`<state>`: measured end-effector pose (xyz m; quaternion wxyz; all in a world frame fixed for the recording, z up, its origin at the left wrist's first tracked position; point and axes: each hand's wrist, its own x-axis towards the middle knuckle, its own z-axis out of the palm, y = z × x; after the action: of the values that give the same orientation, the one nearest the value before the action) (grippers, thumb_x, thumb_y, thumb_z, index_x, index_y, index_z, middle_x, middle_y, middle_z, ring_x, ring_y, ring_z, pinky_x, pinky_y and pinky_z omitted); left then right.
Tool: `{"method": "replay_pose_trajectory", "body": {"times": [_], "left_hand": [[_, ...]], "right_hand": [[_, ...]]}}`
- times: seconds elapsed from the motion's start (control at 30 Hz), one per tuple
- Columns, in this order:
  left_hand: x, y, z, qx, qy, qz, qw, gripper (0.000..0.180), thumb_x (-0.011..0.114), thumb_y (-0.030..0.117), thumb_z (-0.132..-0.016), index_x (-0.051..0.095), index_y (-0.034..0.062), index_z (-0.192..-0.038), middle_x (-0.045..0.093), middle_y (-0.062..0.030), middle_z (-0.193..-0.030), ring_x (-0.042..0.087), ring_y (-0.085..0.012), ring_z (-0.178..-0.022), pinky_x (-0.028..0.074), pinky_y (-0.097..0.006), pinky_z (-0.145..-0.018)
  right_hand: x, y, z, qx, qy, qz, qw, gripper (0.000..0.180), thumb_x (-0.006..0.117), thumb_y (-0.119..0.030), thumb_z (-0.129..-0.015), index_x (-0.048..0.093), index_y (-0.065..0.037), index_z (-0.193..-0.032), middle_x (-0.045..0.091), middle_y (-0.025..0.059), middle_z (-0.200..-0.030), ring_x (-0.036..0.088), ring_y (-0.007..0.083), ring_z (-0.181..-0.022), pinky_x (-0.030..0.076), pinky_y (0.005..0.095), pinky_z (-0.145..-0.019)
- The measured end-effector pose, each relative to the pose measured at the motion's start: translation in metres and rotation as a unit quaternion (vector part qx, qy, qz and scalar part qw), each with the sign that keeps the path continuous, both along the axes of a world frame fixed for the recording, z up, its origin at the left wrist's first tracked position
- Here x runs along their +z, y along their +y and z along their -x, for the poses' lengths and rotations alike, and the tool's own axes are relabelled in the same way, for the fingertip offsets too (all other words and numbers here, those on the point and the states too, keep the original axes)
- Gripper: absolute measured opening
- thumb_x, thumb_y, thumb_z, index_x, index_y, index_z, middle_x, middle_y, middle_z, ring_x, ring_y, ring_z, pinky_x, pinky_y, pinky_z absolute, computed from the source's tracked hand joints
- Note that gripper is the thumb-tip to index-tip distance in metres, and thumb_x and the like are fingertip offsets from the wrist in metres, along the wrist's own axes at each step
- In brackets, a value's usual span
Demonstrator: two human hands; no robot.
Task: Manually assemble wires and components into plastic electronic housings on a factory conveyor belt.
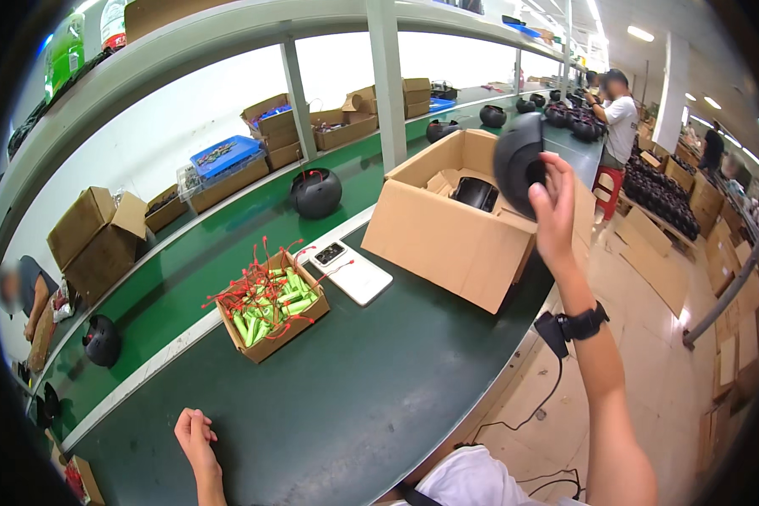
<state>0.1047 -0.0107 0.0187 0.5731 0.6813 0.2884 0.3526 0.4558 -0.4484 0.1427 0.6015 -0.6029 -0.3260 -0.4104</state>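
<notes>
While gripped by right hand (557, 207), the nearer one: one black shell (514, 160), long axis near upright, at right end of open carton (447, 240); left hand (196, 434) half-curled, apparently empty, well apart, lower left.

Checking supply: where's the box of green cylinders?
Head view: the small box sits left of centre on the green worktop, just left of the white phone, beyond the left hand.

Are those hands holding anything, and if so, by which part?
The right hand holds a black shell by its right-hand edge; the left hand, loosely curled, shows nothing in it.
</notes>
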Motion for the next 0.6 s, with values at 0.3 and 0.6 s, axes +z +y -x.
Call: {"method": "replay_pose_trajectory", "body": {"times": [0.3,0.6], "left_hand": [[0.005,-0.001,-0.008,-0.026,-0.006,0.006,1.000,0.028,0.051,0.016,-0.095,0.045,0.0085,-0.069,0.037,0.0037,-0.058,0.031,-0.0031,-0.049,0.032,-0.021,-0.047],[-0.025,0.027,0.000,-0.002,0.001,-0.018,1.000,0.021,0.054,0.025,-0.095,0.050,0.0128,-0.078,0.045,0.0054,-0.068,0.035,0.0001,-0.052,0.030,-0.018,-0.045]], "right_hand": [[-0.061,0.065,0.069,-0.075,0.002,0.500,0.863,0.055,0.067,-0.035,-0.077,0.052,-0.005,-0.121,0.057,0.0163,-0.108,0.059,0.0345,-0.092,0.045,0.0421,-0.081],[-0.069,0.060,0.060,-0.167,0.049,0.478,0.861,0.058,0.067,-0.036,-0.080,0.047,-0.006,-0.125,0.058,0.0163,-0.100,0.061,0.0336,-0.087,0.047,0.0422,-0.077]]}}
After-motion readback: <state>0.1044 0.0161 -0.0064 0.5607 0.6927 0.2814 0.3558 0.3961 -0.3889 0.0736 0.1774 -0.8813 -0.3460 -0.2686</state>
